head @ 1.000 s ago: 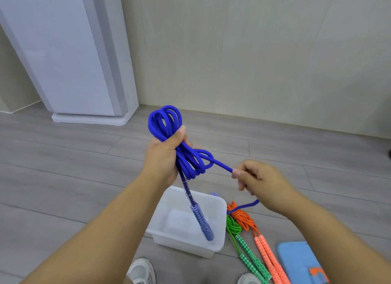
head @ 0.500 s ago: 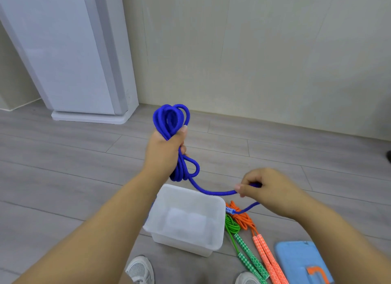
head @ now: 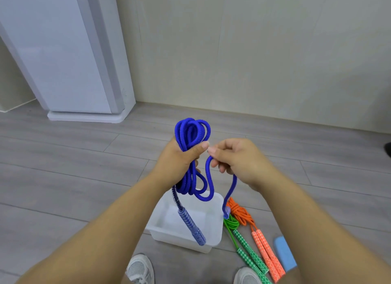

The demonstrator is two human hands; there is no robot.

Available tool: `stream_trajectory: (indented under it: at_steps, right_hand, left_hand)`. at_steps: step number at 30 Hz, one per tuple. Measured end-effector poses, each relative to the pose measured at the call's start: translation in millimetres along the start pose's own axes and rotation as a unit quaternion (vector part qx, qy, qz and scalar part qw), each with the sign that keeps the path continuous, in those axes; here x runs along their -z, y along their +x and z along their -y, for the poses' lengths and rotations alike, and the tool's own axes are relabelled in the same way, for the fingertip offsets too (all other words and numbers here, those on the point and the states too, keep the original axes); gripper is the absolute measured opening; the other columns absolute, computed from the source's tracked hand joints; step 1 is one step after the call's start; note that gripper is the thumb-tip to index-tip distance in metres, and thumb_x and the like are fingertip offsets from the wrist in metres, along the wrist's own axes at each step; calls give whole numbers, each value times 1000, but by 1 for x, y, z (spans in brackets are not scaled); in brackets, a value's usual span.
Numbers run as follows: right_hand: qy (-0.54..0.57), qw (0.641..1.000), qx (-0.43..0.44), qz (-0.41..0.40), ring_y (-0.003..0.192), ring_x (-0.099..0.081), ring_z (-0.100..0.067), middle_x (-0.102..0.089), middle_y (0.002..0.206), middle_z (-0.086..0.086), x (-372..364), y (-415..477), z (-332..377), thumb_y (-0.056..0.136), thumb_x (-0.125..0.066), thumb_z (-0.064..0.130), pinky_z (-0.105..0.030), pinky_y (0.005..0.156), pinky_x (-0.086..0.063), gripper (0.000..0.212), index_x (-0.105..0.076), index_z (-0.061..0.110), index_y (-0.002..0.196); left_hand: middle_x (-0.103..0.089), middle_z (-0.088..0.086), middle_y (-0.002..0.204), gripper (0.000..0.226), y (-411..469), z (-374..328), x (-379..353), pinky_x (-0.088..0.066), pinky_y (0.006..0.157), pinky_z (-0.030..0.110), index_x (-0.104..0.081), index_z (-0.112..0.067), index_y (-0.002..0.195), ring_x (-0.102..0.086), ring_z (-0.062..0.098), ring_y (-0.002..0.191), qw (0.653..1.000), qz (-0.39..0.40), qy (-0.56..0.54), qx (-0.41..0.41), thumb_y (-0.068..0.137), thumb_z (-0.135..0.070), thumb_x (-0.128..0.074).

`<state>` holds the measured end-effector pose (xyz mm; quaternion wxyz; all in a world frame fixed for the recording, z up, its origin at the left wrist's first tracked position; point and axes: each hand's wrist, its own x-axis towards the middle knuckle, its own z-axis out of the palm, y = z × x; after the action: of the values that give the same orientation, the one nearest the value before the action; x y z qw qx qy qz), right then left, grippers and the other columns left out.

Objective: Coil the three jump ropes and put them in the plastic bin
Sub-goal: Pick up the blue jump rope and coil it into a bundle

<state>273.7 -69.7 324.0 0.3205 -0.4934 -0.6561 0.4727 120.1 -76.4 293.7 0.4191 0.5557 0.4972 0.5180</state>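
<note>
- A grey wood-plank floor carries everything here; a clear plastic bin sits on it close to the person's feet, with nothing lying in it yet.
- The thick blue braided jump rope is held up in the air over the bin, not on the floor. One patterned blue handle hangs down in front of the bin; the other hangs beside the bin's right rim.
- The left hand is clamped around the bundle of loops, fingers wrapped shut, thumb pressing across the strands.
- The right hand has swung up from low on the right in the last second and now nearly touches the left thumb, fingers pinched on the free strand.
- That likely adds another loop; only a short tail appears left to gather.
- A coiled orange jump rope and a coiled green jump rope lie touching, just right of the bin.
</note>
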Motion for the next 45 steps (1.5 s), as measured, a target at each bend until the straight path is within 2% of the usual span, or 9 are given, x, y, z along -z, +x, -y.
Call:
stream_trajectory:
  at_steps: [5, 10, 12, 15, 22, 28, 34, 39, 45]
  right_hand:
    - [106, 993, -28, 48, 55, -59, -8, -71, 68, 2, 5, 3, 2, 94, -47, 5, -19, 52, -39, 20, -66, 10, 91]
    - [71, 995, -11, 73, 57, -61, -7, -70, 65, 3, 9, 2, -1, 92, -47, -1, -21, 55, -41, 16, -60, 8, 93]
    - [29, 998, 5, 58, 57, -61, -6, -71, 68, 2, 10, 2, -3, 90, -52, 0, -20, 55, -42, 10, -58, 8, 94]
    - [-20, 999, 29, 33, 58, -62, -7, -69, 72, 0, 15, 2, -5, 81, -66, 3, -21, 55, -43, 18, -58, 10, 95]
    - [-179, 982, 54, -7, 50, -52, 2, -66, 59, 6, 37, -3, -20, 79, -71, 23, -24, 60, -44, 6, -66, 21, 79]
    - [-219, 971, 57, -84, 54, -48, 1, -62, 62, 6, 60, -10, -29, 87, -61, 31, -11, 52, -36, 14, -67, 27, 75]
    - [-184, 973, 73, -119, 53, -46, -3, -58, 61, 5, 46, -10, -27, 90, -57, 28, -12, 50, -36, 15, -67, 22, 80]
    - [-131, 980, 75, -129, 48, -42, -2, -56, 57, 5, 40, -9, -21, 90, -57, 24, -16, 50, -36, 15, -65, 15, 80]
    - [140, 985, 63, -77, 41, -37, -11, -54, 51, 1, 42, -12, -3, 89, -51, 3, -22, 43, -29, 11, -57, 3, 80]
  left_hand:
    - [-46, -5, 56, 24, -4, -3, 3, -49, 52, 26, -50, -13, 72, -45, 10, 52, 1000, 22, -2, -4, 82, -23, -69]
    - [-54, -15, 52, 25, -8, -12, 4, -40, 51, 11, -55, -17, 70, -48, -2, 50, 993, 110, 34, -8, 73, -2, -75]
    - [-61, -12, 61, 24, -9, -14, 7, -48, 58, 16, -60, -18, 78, -56, 2, 59, 989, 144, 45, 16, 72, -1, -76]
    - [-58, 1, 70, 29, -9, -13, 12, -55, 72, 40, -58, -19, 85, -60, 21, 70, 983, 153, 91, 52, 72, -1, -76]
    - [-49, 12, 69, 25, -5, -12, 22, -54, 71, 52, -46, -11, 77, -58, 29, 66, 992, 11, 105, 63, 73, 2, -67]
    - [-50, 14, 68, 11, 0, -11, 34, -48, 59, 37, -51, -2, 76, -49, 23, 59, 981, -182, 15, 58, 72, -2, -62]
    - [-50, 16, 65, 7, -2, -10, 22, -43, 44, 25, -51, 4, 76, -48, 21, 46, 988, -120, 39, 89, 74, -2, -55]
    - [-44, 4, 59, 20, 0, -12, 20, -42, 42, 20, -45, -10, 74, -43, 16, 48, 993, -94, 14, 62, 81, -5, -63]
    - [-46, 4, 60, 25, 1, -2, 22, -49, 56, 34, -43, -14, 71, -46, 20, 51, 984, -37, 167, 54, 75, -11, -67]
